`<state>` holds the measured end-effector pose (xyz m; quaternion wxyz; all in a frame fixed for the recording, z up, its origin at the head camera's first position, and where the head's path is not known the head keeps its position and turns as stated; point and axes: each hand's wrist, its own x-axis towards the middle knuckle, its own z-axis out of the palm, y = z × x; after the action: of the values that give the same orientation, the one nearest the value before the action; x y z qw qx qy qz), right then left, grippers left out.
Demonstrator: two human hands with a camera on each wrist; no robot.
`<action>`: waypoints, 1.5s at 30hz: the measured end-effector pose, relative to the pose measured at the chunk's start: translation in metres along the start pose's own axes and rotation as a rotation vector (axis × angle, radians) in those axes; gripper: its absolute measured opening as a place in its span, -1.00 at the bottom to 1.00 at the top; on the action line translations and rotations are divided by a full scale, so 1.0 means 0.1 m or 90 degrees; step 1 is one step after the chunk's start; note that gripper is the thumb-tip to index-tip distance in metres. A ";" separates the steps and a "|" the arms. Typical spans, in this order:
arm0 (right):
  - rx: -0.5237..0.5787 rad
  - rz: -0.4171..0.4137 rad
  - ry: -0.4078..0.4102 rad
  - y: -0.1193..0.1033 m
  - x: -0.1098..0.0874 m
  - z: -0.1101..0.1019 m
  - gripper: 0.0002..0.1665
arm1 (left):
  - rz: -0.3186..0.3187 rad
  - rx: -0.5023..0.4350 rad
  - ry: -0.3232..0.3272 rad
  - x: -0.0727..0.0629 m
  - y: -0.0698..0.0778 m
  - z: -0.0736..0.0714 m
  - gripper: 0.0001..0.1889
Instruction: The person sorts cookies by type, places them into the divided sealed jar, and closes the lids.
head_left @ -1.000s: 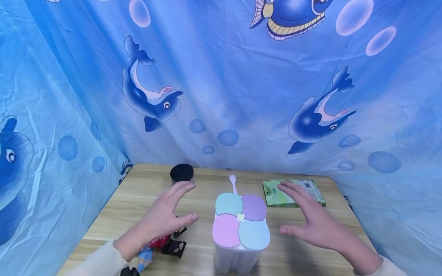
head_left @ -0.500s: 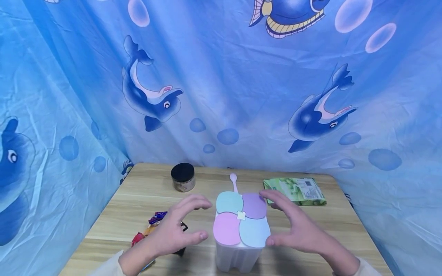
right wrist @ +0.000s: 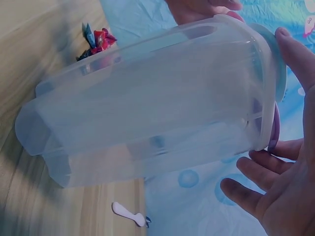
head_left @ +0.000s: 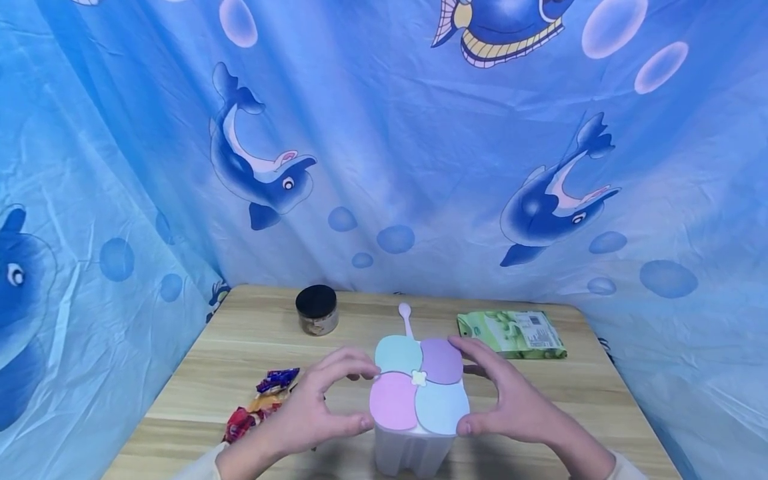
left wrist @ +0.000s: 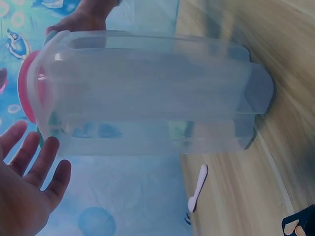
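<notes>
A tall translucent plastic container [head_left: 414, 453] stands upright on the table under a four-petal lid [head_left: 393, 400] in teal, purple, pink and light blue. My right hand [head_left: 522, 403] holds the lid's right side, its thumb at the light-blue petal and a finger at the purple one. At the left side is my left hand [head_left: 312, 407], fingers spread and fingertips close to the lid's edge; firm contact cannot be told. In the left wrist view that hand [left wrist: 29, 182] shows relaxed fingers beside the rim. The container looks see-through, with no contents visible.
Behind the container lies a pink spoon [head_left: 406, 319]. A black-lidded jar [head_left: 317, 310] stands at the back left, a green packet [head_left: 513, 333] lies back right. Several wrapped snacks [head_left: 261, 403] sit beside my left forearm. A blue dolphin-print curtain [head_left: 384, 167] surrounds the table [head_left: 360, 313].
Both hands have moved inward from either side toward the lid, and the right hand has come to its edge. The container has stayed in place; the jar and snacks are less covered.
</notes>
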<state>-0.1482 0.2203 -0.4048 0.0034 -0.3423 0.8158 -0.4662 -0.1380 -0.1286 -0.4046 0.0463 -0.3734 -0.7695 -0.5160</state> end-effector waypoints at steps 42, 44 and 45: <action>0.024 -0.024 -0.027 -0.02 0.15 -0.03 0.21 | 0.194 0.128 0.060 0.05 -0.13 0.01 -0.56; 0.026 -0.021 -0.029 -0.02 0.15 -0.03 0.20 | 0.208 0.143 0.065 0.05 -0.13 0.02 -0.56; 0.025 -0.019 -0.030 -0.02 0.15 -0.03 0.20 | 0.209 0.151 0.067 0.05 -0.14 0.02 -0.56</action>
<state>-0.1594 0.2137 -0.3966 0.0223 -0.3654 0.8008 -0.4740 -0.1493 -0.1264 -0.4137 0.2136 -0.4583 -0.7502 -0.4261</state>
